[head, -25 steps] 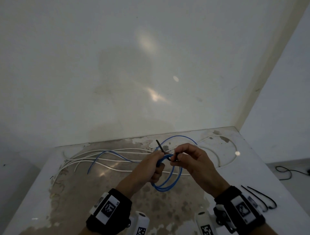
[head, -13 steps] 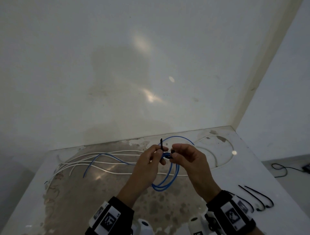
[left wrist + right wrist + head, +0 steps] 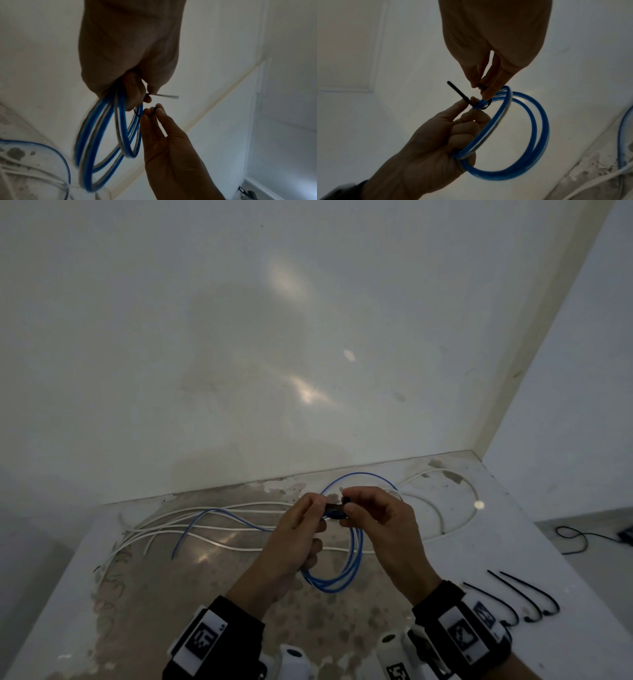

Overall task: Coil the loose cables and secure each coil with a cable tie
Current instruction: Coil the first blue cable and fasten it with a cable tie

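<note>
A blue cable coil point(image 3: 342, 577) hangs from my left hand point(image 3: 320, 503), whose lower fingers curl round its strands. A black cable tie point(image 3: 331, 506) loops round the top of the coil. In the right wrist view my left hand point(image 3: 471, 104) pinches the tie point(image 3: 458, 93) where its tail sticks out, beside the coil point(image 3: 539, 128). My right hand point(image 3: 481, 88) pinches the tie's other end just above the strands. The left wrist view shows the tail point(image 3: 164, 96) blurred, the coil point(image 3: 96, 135) below, and my right hand point(image 3: 154, 109) close to it.
Several white cables point(image 3: 212, 529) and the blue cable's loose end point(image 3: 205, 517) lie across the stained table point(image 3: 171, 611). Three spare black ties point(image 3: 524, 597) lie at the right edge. A wall stands right behind the table. A black cord point(image 3: 575, 537) lies on the floor.
The tie's tail stood up above my left fingers and now lies lower, between both hands. Both hands have stayed together at the top of the coil.
</note>
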`<state>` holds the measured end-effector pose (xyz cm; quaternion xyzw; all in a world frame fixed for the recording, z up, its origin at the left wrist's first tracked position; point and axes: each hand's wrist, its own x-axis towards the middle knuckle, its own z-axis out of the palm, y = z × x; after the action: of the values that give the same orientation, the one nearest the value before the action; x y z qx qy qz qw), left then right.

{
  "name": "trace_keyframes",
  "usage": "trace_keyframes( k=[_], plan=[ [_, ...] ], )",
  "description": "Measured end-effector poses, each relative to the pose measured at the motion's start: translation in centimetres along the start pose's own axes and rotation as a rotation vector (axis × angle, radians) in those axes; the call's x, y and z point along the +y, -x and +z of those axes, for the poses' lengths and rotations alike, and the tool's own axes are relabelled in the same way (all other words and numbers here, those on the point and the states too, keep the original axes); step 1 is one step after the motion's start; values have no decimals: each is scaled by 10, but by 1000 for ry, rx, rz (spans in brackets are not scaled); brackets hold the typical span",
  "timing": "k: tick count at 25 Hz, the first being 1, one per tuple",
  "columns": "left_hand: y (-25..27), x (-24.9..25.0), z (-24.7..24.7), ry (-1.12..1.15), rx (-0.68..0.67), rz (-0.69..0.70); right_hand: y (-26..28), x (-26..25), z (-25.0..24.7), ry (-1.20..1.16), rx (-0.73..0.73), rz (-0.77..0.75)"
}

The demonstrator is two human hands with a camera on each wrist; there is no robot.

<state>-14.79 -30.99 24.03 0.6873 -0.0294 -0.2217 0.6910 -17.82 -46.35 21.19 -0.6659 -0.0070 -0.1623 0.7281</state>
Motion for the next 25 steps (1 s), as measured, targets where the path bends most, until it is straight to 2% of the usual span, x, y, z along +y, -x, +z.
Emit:
trace_keyframes(
  k=[11,25],
  plan=[
    [1,2,1,180,90,-7,5,-4,10,-38,38,-43],
    [1,5,4,152,116,-19,10,-5,12,-132,61,-91]
  ],
)
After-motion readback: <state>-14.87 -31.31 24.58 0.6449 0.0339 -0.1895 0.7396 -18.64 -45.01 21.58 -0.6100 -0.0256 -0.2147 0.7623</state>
